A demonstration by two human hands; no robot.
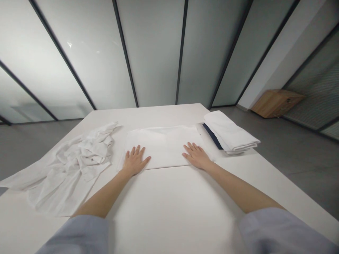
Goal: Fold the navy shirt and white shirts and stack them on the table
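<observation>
Left hand point(135, 161) and right hand point(196, 156) rest open, palms down, on a flattened white cloth point(161, 146), between a crumpled white garment point(71, 169) and a folded white stack point(230, 132)

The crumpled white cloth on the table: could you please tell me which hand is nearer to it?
Left. The left hand lies to the right of the crumpled white cloth, not touching it, while the right hand lies farther away, across the flat white cloth.
</observation>
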